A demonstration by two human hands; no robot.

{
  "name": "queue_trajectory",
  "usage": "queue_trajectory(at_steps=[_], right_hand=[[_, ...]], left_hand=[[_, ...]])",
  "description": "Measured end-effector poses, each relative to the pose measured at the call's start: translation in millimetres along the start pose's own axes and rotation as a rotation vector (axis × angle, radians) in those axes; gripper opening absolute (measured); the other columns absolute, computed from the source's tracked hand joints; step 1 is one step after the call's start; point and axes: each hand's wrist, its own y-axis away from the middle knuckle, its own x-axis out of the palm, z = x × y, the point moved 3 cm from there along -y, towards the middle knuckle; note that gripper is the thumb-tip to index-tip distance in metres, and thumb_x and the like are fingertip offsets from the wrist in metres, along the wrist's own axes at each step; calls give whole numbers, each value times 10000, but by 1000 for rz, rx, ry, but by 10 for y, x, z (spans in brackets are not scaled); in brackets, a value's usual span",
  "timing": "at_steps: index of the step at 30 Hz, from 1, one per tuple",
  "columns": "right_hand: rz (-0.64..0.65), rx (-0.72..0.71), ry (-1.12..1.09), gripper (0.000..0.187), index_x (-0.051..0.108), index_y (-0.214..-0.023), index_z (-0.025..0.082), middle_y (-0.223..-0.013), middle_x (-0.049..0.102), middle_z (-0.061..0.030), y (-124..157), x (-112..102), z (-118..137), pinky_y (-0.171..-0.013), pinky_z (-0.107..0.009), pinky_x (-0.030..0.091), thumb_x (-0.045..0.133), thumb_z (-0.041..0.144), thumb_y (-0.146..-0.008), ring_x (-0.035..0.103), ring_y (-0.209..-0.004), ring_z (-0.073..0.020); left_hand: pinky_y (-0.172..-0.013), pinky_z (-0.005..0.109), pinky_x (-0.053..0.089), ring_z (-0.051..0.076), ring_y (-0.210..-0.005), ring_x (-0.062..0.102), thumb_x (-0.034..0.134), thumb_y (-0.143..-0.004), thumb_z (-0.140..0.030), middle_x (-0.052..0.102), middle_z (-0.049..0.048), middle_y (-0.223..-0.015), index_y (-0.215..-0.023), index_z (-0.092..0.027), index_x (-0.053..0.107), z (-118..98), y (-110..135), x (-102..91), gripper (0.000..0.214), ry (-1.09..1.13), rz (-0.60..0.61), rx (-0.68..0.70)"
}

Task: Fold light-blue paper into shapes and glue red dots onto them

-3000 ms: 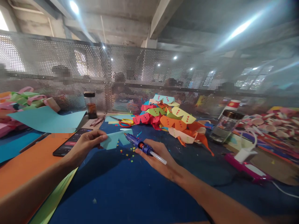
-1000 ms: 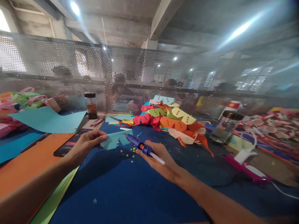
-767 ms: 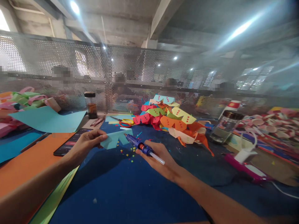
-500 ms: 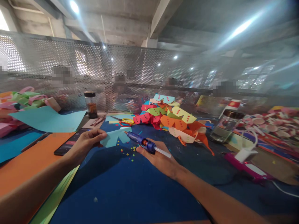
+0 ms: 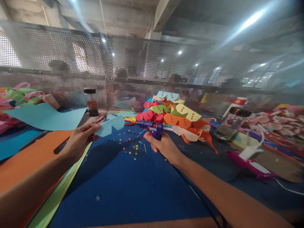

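Observation:
My left hand (image 5: 79,139) pinches a light blue paper cut-out (image 5: 110,125) by its left edge and holds it above the dark blue table cover (image 5: 123,186). My right hand (image 5: 162,146) is closed round the grip of a small blue glue gun (image 5: 152,127). The gun lies level, its nozzle pointing left at the right edge of the cut-out and almost touching it. A clear glue stick juts from the back of the gun.
A heap of folded coloured paper pieces (image 5: 175,118) lies behind the hands, with yellow-handled scissors (image 5: 129,120) to its left. A dark phone (image 5: 60,146) rests on orange paper (image 5: 26,160). Jars (image 5: 91,101), (image 5: 229,126) and a pink device (image 5: 250,164) stand around. People sit behind a perforated metal screen (image 5: 142,72).
My right hand has turned the glue gun from a slanted hold to a level pistol grip and raised it. The left hand has lifted the cut-out up and a little away.

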Motion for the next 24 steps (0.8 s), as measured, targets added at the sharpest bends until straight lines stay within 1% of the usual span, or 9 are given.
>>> queue_trajectory(at_steps=[5,8,10,13,17,21,22,24], right_hand=[[20,32,43,262,562,-859,195,-433,432,94,-349,-26,-111,-475,-235,343,598,454,-880,426,-412,-103],[70,65,54,252,563,-862,190,-437,443,93,-565,16,-228,-481,-224,361,624,434,-869,437,-417,-100],[122,97,64,249,566,-853,186,-437,456,87,-653,64,-323,-465,-218,363,635,425,-864,443,-412,-100],[178,145,92,259,569,-848,184,-434,484,73,-698,113,-437,-427,-214,348,623,436,-876,455,-396,-106],[204,166,138,275,575,-850,184,-435,502,65,-702,97,-470,-451,-210,386,622,452,-890,485,-407,-108],[257,211,233,300,584,-900,178,-451,539,48,-717,78,-465,-432,-209,390,610,476,-900,526,-417,-120],[266,217,243,301,585,-903,176,-452,543,45,-722,79,-465,-427,-209,388,606,477,-902,533,-418,-122],[275,217,255,291,587,-892,175,-453,545,44,-728,81,-465,-428,-207,389,595,465,-911,538,-417,-119]], left_hand=[[-582,165,476,79,-608,492,913,-563,-428,606,-42,-678,-757,-165,701,10,-7,-2,390,-12,-61,-11],[-588,164,488,94,-671,521,914,-536,-461,629,-26,-762,-761,-170,708,25,0,5,422,-25,-93,-6],[-591,165,497,115,-744,545,908,-530,-485,642,-12,-850,-772,-175,716,33,8,12,438,-51,-117,-1],[-597,171,506,126,-750,542,896,-515,-538,627,-20,-822,-761,-193,710,57,24,21,463,-113,-150,-27],[-600,163,506,127,-733,559,870,-530,-588,641,-21,-784,-757,-203,704,84,56,30,477,-189,-141,-70],[-508,171,491,117,-618,558,888,-460,-600,639,-33,-706,-762,-224,695,80,94,25,519,-223,-216,-144],[-488,178,489,119,-595,560,888,-450,-606,640,-31,-693,-767,-225,696,76,96,33,531,-228,-214,-160],[-447,192,483,124,-548,561,900,-419,-595,641,-24,-664,-766,-218,703,68,94,37,549,-224,-249,-180]])
